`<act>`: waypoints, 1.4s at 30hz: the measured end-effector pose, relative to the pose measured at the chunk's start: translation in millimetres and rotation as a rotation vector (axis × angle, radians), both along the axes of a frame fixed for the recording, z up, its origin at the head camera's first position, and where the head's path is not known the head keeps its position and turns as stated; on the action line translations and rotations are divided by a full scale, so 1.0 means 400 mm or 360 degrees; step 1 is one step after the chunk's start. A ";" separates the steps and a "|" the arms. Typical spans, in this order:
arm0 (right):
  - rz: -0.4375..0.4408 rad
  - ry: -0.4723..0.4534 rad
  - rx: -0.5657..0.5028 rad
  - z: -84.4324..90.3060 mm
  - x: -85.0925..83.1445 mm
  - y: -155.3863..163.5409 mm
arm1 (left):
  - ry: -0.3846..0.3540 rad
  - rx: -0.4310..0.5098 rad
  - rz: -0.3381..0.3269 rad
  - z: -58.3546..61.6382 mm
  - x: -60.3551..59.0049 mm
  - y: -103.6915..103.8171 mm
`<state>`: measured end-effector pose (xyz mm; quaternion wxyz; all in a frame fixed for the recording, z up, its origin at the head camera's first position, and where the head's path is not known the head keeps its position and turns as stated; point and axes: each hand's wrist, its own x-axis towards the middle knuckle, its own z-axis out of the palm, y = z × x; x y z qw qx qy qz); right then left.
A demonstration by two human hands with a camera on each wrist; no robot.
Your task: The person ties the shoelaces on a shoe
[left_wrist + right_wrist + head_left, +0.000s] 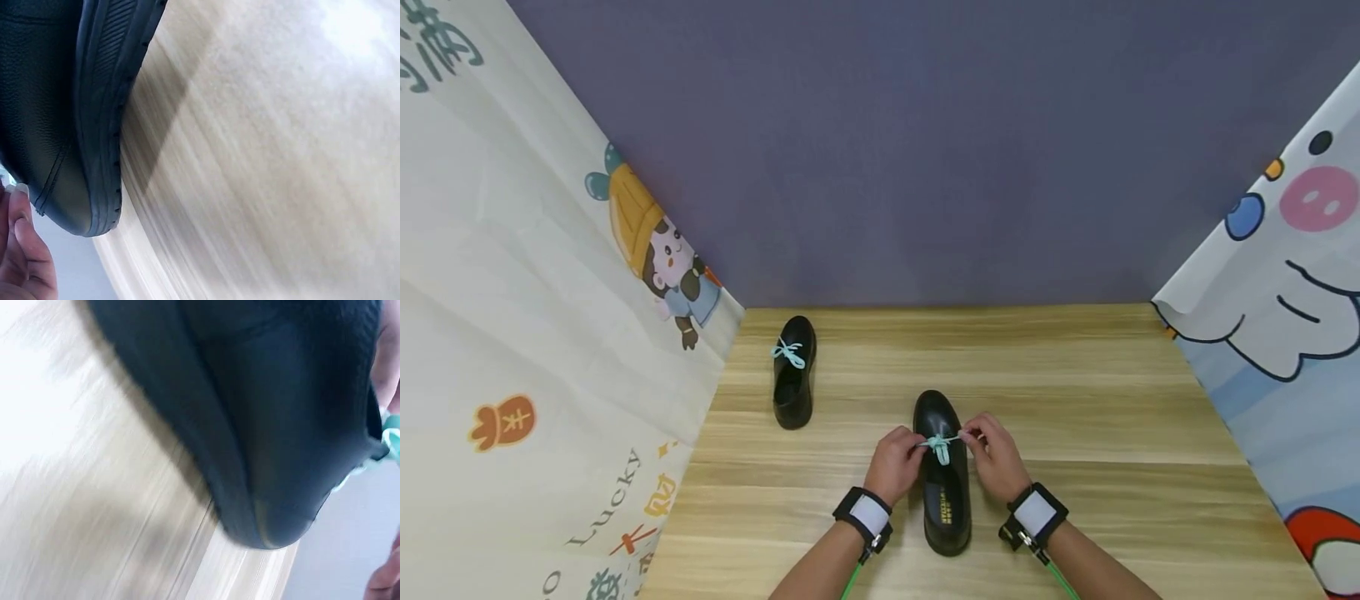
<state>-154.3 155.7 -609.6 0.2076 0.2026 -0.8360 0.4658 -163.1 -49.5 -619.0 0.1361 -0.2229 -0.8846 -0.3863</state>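
A black leather shoe (944, 475) stands on the wooden table (1112, 433), toe pointing away from me. Its mint-green lace (939, 446) crosses the instep. My left hand (895, 462) pinches the lace on the shoe's left side, and my right hand (992, 454) pinches it on the right side. The left wrist view shows the shoe's sole edge (100, 125) close up with a fingertip (22, 250) at the lower left. In the right wrist view the shoe's toe (275, 425) fills the frame, with a bit of the lace (390, 440) at the right edge.
A second black shoe (794, 371) with a tied mint-green bow (788, 352) stands at the back left of the table. Printed cloth panels (535, 333) flank both sides, and a purple wall (925, 150) closes the back.
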 end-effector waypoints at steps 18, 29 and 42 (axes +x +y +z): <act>0.0023 0.0098 0.0466 -0.001 0.046 -0.052 | 0.0350 -0.0349 -0.0039 -0.007 0.011 -0.018; 0.0119 0.0170 0.0382 -0.008 0.020 -0.013 | 0.0481 -0.0644 -0.0080 -0.031 0.023 -0.050; 0.0177 0.0056 0.0355 0.006 0.020 -0.009 | 0.0238 -0.0337 -0.0016 -0.001 0.031 -0.026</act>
